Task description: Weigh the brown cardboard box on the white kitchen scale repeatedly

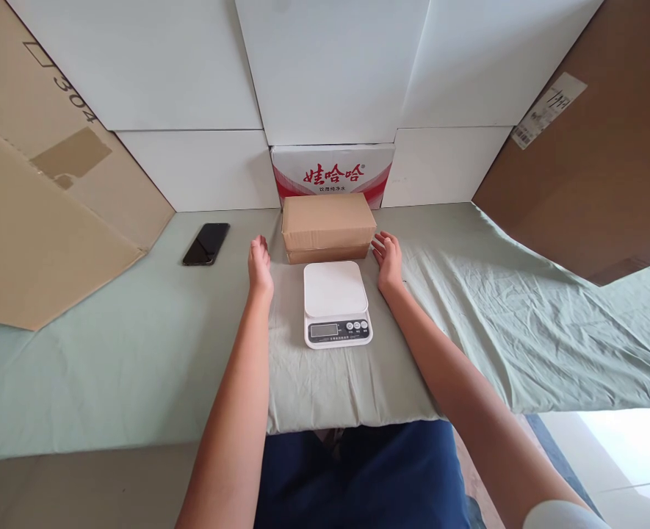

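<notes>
A small brown cardboard box (329, 217) sits behind a white kitchen scale (336, 290) with a dark, blank display and several round buttons. My left hand (260, 266) is held on edge to the left of the box, palm inward, fingers extended, with a gap between it and the cardboard. On the other side, my right hand (389, 261) is open beside the box's right end, its fingers slightly bent and apart. Those fingertips are very close to the box corner; whether they touch it I cannot tell. Neither hand holds anything.
A black phone (206, 244) lies on the green cloth (137, 345) at left. Behind the small box stands a white-and-red printed carton (333, 167) against white panels (330, 66). Large cardboard sheets flank the table, left (54, 198) and right (589, 169).
</notes>
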Tool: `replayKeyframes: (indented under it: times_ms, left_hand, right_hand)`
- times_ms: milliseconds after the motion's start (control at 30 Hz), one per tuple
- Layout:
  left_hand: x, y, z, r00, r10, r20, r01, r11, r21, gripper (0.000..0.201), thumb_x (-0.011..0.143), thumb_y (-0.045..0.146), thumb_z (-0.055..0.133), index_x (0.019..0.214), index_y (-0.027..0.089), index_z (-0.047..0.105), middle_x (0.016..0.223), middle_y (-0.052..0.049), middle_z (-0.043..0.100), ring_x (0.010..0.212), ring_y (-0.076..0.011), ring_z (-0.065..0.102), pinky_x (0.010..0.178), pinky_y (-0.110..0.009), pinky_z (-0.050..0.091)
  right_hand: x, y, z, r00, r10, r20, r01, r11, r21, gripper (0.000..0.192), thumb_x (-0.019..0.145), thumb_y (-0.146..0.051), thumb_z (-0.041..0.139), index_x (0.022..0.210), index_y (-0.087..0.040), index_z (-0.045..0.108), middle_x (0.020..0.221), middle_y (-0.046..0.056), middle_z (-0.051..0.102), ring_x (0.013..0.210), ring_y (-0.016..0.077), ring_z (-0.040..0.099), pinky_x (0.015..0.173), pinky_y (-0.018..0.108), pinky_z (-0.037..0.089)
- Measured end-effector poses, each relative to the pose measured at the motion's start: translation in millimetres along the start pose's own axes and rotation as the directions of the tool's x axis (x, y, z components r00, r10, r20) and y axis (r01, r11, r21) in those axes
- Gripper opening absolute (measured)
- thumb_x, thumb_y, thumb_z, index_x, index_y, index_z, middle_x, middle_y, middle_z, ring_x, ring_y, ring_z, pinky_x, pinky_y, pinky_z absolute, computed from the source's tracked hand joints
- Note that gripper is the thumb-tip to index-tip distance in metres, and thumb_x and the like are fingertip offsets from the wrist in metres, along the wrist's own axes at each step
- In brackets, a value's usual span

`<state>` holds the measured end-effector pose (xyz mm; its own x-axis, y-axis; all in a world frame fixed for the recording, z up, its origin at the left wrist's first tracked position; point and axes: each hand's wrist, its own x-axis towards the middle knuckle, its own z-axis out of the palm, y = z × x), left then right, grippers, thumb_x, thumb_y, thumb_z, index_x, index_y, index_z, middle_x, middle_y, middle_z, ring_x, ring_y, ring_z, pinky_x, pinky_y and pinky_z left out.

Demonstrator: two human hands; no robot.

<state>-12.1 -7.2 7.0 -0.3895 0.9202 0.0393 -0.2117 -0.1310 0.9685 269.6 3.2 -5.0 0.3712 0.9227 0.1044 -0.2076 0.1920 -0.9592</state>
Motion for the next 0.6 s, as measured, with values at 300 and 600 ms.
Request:
replayKeyframes:
  times_ms: [300,600]
  left_hand:
    - [-7,0,4.8,0.999,0.020,0.047,-0.022,0.999,0.039,0.079,0.098,0.070,0.032,0.155,0.018,0.046,0.164,-0.017,0.043,0.155,-0.0244,0.040,0.128,-0.041,0.028]
    - [-25,-4,13.9,0.972,-0.090,0.219,0.077,0.995,0.067,0.078,0.098,0.070,0.029,0.156,0.020,0.045,0.169,-0.011,0.036,0.158,-0.0240,0.033,0.130,-0.041,0.025]
  right_hand:
    - [-1,1,-2,0.996,-0.050,0.080,0.056,0.995,-0.083,0.044,0.089,-0.061,0.050,0.118,-0.029,0.059,0.136,0.006,0.064,0.123,0.0236,0.064,0.116,0.049,0.045]
    - [-20,-4,11,0.903,-0.217,0.371,0.310,0.927,-0.212,0.062,0.089,-0.048,0.056,0.147,-0.031,0.039,0.150,0.009,0.051,0.131,0.0274,0.053,0.116,0.051,0.045]
